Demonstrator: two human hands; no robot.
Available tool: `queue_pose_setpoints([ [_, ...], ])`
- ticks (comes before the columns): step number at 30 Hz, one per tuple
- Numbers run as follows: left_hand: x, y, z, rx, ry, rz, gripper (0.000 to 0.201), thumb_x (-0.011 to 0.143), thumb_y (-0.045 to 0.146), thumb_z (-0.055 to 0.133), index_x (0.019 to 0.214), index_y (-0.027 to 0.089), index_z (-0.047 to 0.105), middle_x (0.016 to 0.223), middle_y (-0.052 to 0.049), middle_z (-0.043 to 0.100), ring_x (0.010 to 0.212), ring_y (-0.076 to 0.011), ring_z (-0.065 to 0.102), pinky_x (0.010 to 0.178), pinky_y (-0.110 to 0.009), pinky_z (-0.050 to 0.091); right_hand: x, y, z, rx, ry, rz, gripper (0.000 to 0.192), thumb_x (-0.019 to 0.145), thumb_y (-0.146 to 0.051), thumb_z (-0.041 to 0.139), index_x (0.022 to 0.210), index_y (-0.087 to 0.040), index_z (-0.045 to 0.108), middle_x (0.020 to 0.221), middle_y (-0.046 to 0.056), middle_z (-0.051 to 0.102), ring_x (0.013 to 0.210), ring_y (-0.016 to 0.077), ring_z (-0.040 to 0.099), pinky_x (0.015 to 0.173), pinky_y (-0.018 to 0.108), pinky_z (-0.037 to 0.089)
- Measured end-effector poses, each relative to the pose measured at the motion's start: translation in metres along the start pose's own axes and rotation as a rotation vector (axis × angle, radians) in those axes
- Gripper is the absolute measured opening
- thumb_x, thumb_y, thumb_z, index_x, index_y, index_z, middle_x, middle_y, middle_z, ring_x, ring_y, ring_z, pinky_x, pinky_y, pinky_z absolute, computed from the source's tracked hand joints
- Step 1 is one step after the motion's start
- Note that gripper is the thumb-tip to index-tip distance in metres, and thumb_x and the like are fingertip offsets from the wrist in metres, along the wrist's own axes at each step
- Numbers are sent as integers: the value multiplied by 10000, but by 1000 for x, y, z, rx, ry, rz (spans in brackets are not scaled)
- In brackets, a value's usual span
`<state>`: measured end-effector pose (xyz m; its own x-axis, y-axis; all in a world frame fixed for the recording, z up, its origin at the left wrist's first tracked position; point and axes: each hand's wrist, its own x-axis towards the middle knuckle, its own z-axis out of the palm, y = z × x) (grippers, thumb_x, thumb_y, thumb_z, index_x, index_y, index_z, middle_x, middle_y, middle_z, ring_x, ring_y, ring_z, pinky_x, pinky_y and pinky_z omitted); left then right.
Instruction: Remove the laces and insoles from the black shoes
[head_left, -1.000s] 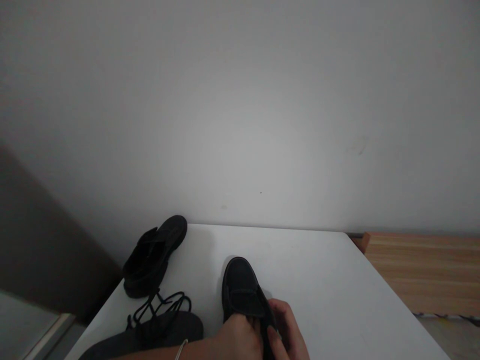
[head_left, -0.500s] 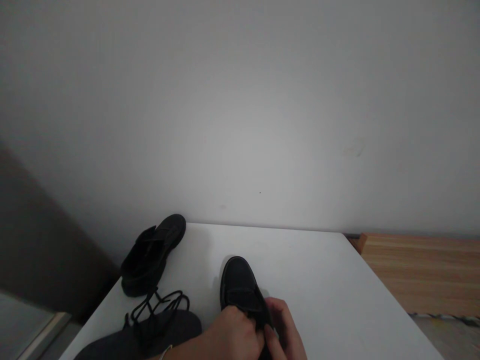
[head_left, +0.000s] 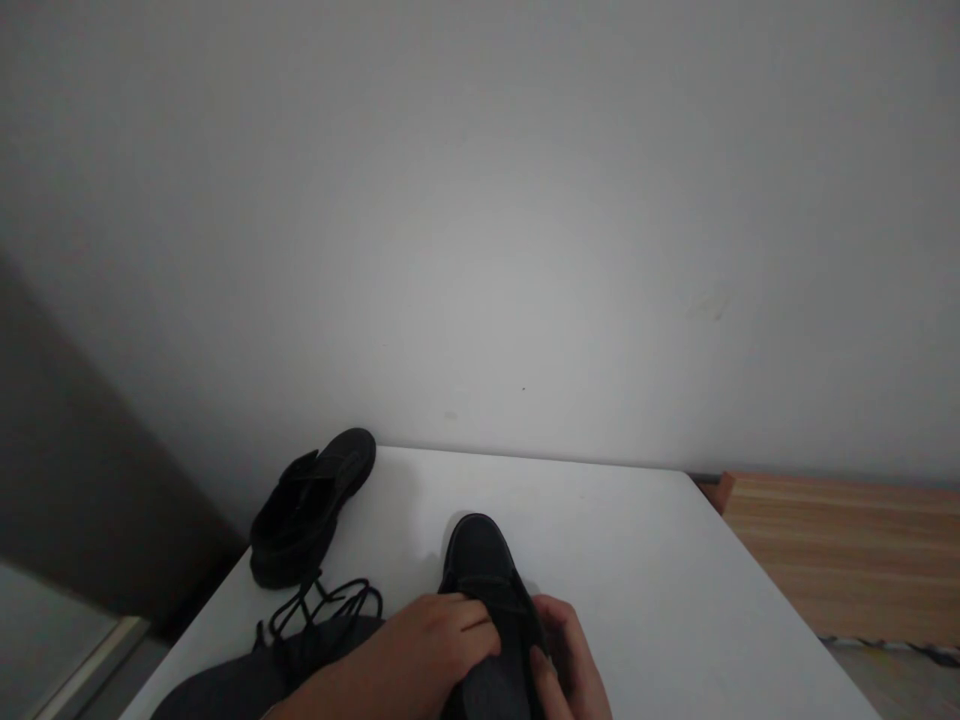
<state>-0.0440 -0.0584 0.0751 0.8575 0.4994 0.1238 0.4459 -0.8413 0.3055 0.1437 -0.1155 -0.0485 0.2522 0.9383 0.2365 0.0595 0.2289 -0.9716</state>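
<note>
A spare black shoe (head_left: 311, 510) and loose lace (head_left: 324, 606) lie at the table (head_left: 675, 600) edge. The left hand (head_left: 420, 650) presses the near shoe (head_left: 480, 565) steady; the right hand (head_left: 566, 660) closes its grip on the shoe's side, bracing it.

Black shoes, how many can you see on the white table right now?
2. One black shoe lies near the table's front edge, held between the left hand and right hand. The other shoe sits at the far left corner, beside loose black laces. None seem hidden.
</note>
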Motion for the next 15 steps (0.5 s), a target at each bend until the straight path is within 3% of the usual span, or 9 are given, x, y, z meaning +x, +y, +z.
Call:
queue_pose_setpoints([
  [7,-9,-1,10,-35,29,-29,214,912,85,652,1071,228,645,1088,0,760,962,-181,707,844,-239,528,-1,-1,3,0,6,-5,296,979,-484,528,1134,-255,633,1049,69,705,885,229,678,809,293,558],
  [11,-10,3,16,-9,95,-7,154,962,127,616,1081,222,640,1085,-5,762,951,-175,705,850,-232,532,-3,-1,8,-17,68,-9,305,992,-496,503,1138,-256,622,1033,68,710,791,215,674,714,281,559],
  [15,-12,5,24,49,203,26,98,1013,179,552,1056,203,637,1032,-16,763,929,-172,704,842,-236,548,-4,-1,12,-31,122,-8,289,989,-479,514,1121,-248,626,999,59,714,803,216,674,725,283,547],
])
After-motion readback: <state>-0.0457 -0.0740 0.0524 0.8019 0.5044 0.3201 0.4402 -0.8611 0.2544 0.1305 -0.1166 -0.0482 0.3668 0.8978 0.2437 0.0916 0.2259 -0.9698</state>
